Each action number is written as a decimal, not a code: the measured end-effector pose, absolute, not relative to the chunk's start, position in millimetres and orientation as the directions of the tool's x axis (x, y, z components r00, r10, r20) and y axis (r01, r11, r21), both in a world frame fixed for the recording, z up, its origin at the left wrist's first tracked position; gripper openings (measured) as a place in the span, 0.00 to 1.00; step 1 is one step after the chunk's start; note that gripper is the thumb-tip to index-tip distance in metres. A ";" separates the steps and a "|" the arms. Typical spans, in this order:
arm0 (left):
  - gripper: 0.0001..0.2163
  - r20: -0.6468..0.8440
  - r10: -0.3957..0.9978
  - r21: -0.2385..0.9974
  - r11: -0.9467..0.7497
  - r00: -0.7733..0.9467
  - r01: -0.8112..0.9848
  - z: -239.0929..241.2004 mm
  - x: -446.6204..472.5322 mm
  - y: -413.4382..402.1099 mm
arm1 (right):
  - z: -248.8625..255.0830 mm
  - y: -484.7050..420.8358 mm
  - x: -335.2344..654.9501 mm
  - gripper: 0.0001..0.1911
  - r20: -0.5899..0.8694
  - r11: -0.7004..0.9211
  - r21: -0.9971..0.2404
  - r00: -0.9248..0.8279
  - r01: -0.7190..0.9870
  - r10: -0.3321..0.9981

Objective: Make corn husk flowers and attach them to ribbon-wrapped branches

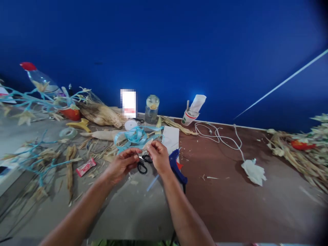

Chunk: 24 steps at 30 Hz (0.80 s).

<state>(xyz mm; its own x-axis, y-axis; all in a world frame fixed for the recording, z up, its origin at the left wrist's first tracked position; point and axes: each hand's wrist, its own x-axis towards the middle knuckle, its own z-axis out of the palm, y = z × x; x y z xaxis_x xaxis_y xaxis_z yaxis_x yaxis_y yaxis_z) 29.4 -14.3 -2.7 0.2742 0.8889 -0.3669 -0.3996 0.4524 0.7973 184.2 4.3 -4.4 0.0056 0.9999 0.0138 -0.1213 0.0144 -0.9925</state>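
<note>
While the right hand (159, 158) pinches a small pale piece (148, 145) between its fingertips, the left hand (120, 167) sits at about eight o'clock from that piece, thumb and fingers drawn together; whether they grip anything I cannot tell. Black-handled scissors (145, 160) lie at six o'clock from the gap between the fingertips. Blue ribbon (135, 135) curls at eleven o'clock, a blue glue gun (176, 167) rests at four, and a red packet (86, 167) lies at nine from the left hand.
</note>
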 end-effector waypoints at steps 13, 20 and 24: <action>0.16 -0.405 0.872 0.710 0.490 0.276 -0.505 -10.4 30.9 -19.3 | -17.4 2.3 177.7 0.10 -0.046 -0.049 -0.997 -0.054 -0.052 0.997; 0.13 -0.453 0.863 0.698 0.500 0.224 -0.513 -8.3 34.1 -17.3 | -22.2 2.1 175.0 0.09 -0.076 -0.078 -0.995 -0.040 -0.069 0.996; 0.12 -0.447 0.871 0.696 0.482 0.204 -0.532 -8.5 34.0 -17.3 | -19.4 0.3 170.7 0.10 -0.115 -0.121 -0.985 -0.053 -0.124 0.992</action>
